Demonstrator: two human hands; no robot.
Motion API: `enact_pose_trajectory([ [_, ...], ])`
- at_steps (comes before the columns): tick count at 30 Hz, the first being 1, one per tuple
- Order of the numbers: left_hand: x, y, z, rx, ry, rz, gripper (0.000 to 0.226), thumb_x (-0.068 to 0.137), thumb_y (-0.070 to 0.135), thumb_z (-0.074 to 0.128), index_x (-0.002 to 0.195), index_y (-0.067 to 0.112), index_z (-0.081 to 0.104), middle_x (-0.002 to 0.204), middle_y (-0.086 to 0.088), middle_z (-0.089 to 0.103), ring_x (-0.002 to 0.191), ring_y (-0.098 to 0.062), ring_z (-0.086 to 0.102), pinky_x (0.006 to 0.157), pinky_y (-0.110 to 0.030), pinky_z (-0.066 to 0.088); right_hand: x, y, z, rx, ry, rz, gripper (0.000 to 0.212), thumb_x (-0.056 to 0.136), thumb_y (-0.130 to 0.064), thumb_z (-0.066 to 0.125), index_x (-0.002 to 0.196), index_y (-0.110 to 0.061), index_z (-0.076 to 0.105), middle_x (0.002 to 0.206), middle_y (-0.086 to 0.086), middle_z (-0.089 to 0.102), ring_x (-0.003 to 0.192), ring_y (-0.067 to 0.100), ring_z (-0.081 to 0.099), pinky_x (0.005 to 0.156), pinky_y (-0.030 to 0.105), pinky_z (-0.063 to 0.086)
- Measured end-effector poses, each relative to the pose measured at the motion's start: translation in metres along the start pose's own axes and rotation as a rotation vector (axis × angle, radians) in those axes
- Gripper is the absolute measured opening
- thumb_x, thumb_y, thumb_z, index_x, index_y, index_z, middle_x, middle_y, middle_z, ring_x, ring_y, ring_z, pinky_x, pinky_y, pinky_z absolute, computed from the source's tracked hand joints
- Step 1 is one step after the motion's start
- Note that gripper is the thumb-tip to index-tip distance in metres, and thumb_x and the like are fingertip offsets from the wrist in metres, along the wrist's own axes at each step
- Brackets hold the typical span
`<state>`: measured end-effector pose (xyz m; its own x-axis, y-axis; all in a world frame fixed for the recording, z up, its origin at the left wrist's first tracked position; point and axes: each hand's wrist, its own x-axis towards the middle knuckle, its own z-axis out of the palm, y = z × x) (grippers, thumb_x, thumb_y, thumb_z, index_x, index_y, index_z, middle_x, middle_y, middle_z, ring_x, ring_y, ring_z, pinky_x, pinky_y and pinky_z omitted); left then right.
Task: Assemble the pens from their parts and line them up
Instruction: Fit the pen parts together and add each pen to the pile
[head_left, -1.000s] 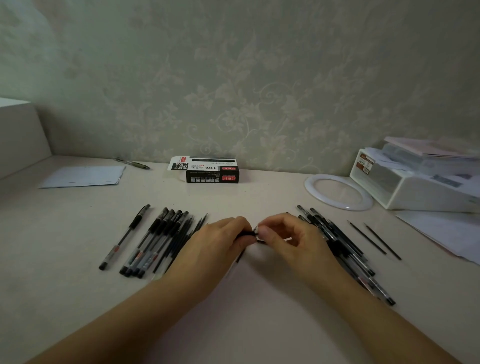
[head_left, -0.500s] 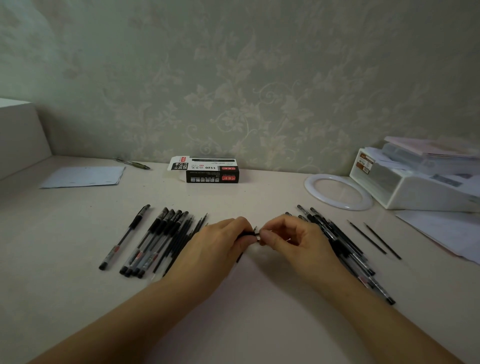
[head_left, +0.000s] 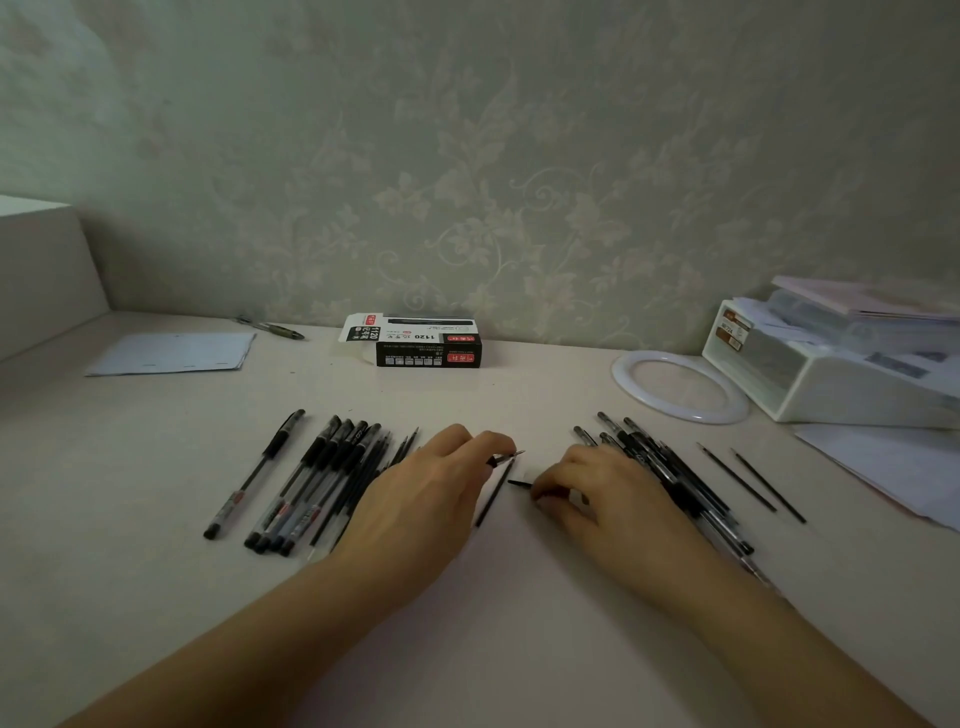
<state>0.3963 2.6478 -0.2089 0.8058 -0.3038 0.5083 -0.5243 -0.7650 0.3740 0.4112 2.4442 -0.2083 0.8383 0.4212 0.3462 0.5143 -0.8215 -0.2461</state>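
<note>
Left hand (head_left: 431, 499) grip: fingertips pinch a small pen tip piece (head_left: 506, 458), its metal point aimed toward the right hand. Right hand (head_left: 608, 499) grip: fingers curled low over the surface (head_left: 519, 623), pinching a short dark part (head_left: 519, 484); what part, cannot tell. Between the two grips, a thin black refill (head_left: 493, 496) lies loose on the surface. Just left of the left hand: a row of assembled pens (head_left: 322, 483), side by side, one pen (head_left: 254, 473) apart farther left. Just beyond the right hand: a heap of pen parts (head_left: 670, 478), crossed over each other. Farther right, two bare refills (head_left: 753, 483). Beyond the grips, by the wall: a pen box (head_left: 421, 343), a white ring (head_left: 680, 387), a white tray of papers (head_left: 831, 374), a paper sheet (head_left: 171, 353) far left.
</note>
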Motion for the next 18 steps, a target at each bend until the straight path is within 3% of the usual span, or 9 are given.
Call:
enact_pose_trajectory([
  [5,0.001,0.000,0.004,-0.050,0.020,0.015,0.031,0.099,0.018,0.043,0.124,0.032,0.054,0.097,0.012,0.050,0.076,-0.015,0.054,0.062,-0.041,0.049,0.000,-0.004,0.001,0.051,0.049,0.037,0.024,0.093,-0.027,0.063,0.116,-0.029,0.069,0.090,-0.011,0.060,0.079,0.000,0.047,0.074,0.015,0.037],
  [8,0.003,0.001,0.005,-0.119,0.076,0.049,0.030,0.099,0.017,0.044,0.125,0.029,0.054,0.100,0.011,0.053,0.078,-0.011,0.055,0.064,-0.036,0.049,0.001,-0.012,-0.003,0.473,0.176,0.227,0.013,0.089,-0.031,0.069,0.100,-0.032,0.074,0.081,-0.015,0.069,0.068,0.000,0.059,0.065,0.008,0.043],
  [10,0.003,0.003,0.006,-0.156,0.092,0.087,0.029,0.099,0.019,0.044,0.124,0.031,0.053,0.100,0.014,0.054,0.080,-0.006,0.054,0.066,-0.028,0.048,0.004,-0.021,-0.004,0.838,0.129,0.344,0.009,0.089,-0.028,0.069,0.091,-0.030,0.078,0.082,-0.011,0.075,0.067,0.002,0.065,0.061,0.009,0.047],
  [12,0.003,0.005,0.008,-0.167,0.090,0.115,0.028,0.099,0.023,0.042,0.123,0.031,0.053,0.099,0.016,0.052,0.081,-0.003,0.053,0.065,-0.022,0.045,0.002,-0.027,-0.002,1.042,0.072,0.411,0.011,0.088,-0.027,0.069,0.088,-0.028,0.080,0.085,-0.004,0.077,0.066,0.004,0.063,0.061,0.012,0.049],
  [18,0.004,0.005,0.010,-0.143,0.098,0.132,0.027,0.099,0.022,0.047,0.124,0.029,0.053,0.101,0.017,0.053,0.082,-0.001,0.053,0.066,-0.024,0.048,0.001,-0.029,-0.002,1.253,0.054,0.505,0.024,0.077,-0.037,0.072,0.096,-0.024,0.079,0.093,0.002,0.077,0.076,0.007,0.067,0.074,0.024,0.052],
])
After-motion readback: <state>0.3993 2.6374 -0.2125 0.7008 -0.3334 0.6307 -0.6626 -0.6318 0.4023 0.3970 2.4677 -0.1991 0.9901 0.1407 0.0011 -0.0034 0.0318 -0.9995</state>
